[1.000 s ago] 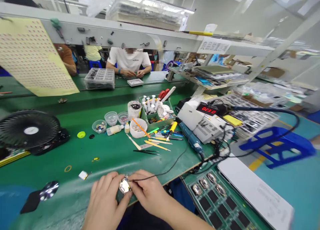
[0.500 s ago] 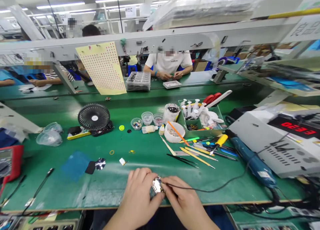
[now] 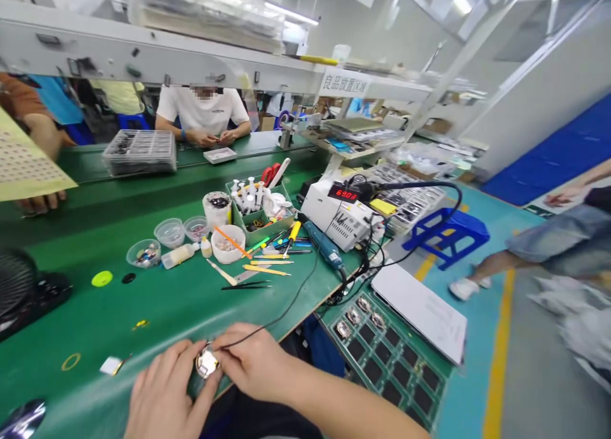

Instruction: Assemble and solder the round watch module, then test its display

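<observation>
Round metal part (image 3: 208, 364) sits at the near edge of the green bench (image 3: 157, 299), pinched in my left hand (image 3: 165, 394). Right hand (image 3: 252, 362) fingers clamp the black lead (image 3: 296, 299) against it. I'd brace both wrists and leave the lead slack.

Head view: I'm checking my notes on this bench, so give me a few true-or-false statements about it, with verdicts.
1. The left hand holds a shiny disc at the table's near edge. True.
2. A black wire leads from the right hand toward the tools. True.
3. The display shows green digits. False: they are red.
4. The blue stool stands on the table. False: it stands on the floor, right of the table.
</observation>
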`<state>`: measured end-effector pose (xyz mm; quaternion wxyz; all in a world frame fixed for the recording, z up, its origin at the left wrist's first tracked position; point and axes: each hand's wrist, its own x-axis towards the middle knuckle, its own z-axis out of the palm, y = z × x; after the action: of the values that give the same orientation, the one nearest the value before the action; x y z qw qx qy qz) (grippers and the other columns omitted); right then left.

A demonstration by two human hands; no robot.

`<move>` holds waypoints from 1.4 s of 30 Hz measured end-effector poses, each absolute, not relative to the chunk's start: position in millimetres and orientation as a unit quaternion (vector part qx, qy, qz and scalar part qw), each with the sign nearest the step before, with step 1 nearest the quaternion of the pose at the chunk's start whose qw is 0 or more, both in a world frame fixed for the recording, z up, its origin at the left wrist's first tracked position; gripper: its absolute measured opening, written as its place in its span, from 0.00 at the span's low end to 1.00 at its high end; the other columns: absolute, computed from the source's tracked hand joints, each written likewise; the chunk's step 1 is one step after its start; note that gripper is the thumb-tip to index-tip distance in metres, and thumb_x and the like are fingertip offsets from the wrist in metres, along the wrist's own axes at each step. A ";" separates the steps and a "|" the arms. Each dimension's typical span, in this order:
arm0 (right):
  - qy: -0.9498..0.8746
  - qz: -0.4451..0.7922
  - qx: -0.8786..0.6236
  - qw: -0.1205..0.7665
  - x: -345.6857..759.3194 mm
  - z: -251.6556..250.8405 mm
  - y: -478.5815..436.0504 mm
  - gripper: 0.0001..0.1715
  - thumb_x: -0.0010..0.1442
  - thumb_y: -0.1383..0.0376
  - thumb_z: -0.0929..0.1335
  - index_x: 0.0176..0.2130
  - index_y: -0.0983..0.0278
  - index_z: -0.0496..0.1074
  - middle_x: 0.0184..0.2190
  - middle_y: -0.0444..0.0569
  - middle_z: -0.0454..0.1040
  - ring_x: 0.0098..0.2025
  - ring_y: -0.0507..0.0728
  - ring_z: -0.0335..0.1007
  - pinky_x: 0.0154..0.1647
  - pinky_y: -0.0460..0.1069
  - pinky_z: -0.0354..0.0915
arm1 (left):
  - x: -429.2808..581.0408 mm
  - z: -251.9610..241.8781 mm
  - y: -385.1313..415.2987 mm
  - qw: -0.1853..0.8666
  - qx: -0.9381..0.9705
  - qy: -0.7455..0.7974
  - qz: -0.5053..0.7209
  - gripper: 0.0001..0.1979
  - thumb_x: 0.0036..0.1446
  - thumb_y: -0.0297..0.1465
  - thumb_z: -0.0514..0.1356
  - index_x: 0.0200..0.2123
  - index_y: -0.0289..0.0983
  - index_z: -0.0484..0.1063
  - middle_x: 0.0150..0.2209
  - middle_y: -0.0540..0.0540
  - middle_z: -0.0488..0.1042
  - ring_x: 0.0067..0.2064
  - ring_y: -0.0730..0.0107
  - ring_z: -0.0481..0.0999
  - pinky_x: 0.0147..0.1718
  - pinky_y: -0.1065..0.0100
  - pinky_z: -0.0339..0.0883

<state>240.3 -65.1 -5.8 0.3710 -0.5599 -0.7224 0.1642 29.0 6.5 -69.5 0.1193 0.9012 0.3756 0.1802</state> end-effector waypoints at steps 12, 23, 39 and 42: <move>-0.731 0.146 -0.562 0.359 238.7 -13.3 -64.6 0.10 0.70 0.69 0.68 0.44 0.68 0.80 0.39 0.51 0.85 0.43 0.56 0.82 0.51 0.47 0.75 | 27.6 -64.8 6.6 0.118 0.902 0.385 0.158 0.21 0.65 0.49 0.59 0.56 0.50 0.78 0.55 0.46 0.81 0.54 0.54 0.80 0.46 0.58 0.70; -0.731 0.139 -0.558 0.367 238.9 -12.3 -65.2 0.11 0.71 0.68 0.67 0.44 0.67 0.80 0.40 0.50 0.86 0.43 0.55 0.82 0.52 0.46 0.75 | 26.0 -68.8 8.9 0.112 0.902 0.385 0.158 0.21 0.64 0.49 0.60 0.57 0.50 0.77 0.55 0.47 0.80 0.53 0.55 0.80 0.45 0.58 0.70; -0.726 0.147 -0.560 0.372 239.4 -11.6 -65.0 0.09 0.70 0.69 0.68 0.45 0.65 0.80 0.40 0.50 0.86 0.43 0.56 0.82 0.51 0.47 0.76 | 27.7 -69.0 5.7 0.066 0.906 0.367 0.200 0.19 0.63 0.45 0.61 0.53 0.45 0.78 0.51 0.44 0.82 0.49 0.57 0.82 0.42 0.61 0.71; -0.723 0.147 -0.558 0.379 239.5 -11.2 -64.7 0.09 0.69 0.69 0.68 0.46 0.65 0.80 0.41 0.50 0.85 0.44 0.56 0.82 0.52 0.47 0.75 | 28.1 -68.7 5.3 0.045 0.908 0.358 0.211 0.19 0.63 0.45 0.61 0.53 0.45 0.78 0.50 0.45 0.82 0.47 0.57 0.82 0.41 0.61 0.71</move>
<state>239.5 -64.7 -11.2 0.3788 -0.5583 -0.7233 0.1473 28.1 5.3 -68.7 0.0449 0.9085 0.3579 0.2111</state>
